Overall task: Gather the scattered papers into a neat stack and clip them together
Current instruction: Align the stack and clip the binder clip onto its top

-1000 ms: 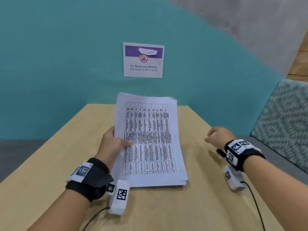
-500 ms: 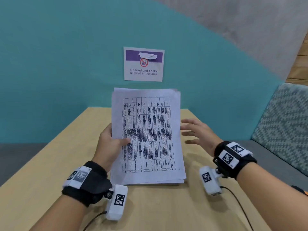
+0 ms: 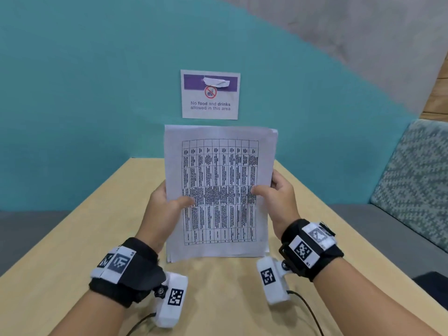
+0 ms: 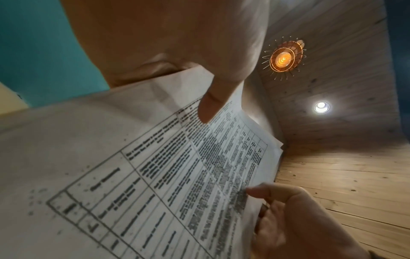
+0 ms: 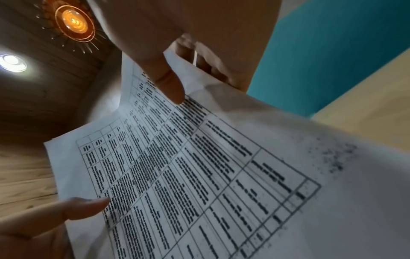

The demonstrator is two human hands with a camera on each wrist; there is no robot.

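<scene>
While both hands, left hand [image 3: 161, 209] at 9 o'clock and right hand [image 3: 278, 202] at 3 o'clock, grip the upright papers [image 3: 219, 190] on the table [image 3: 72, 238], squaring is judged underway; tapping edges flush, then clipping, remains.

Papers [image 3: 219, 190] — printed tables, stacked, held upright.

The upright papers [image 3: 219, 190] block the middle between both hands; bare table [image 3: 72, 251] lies open either side.
</scene>
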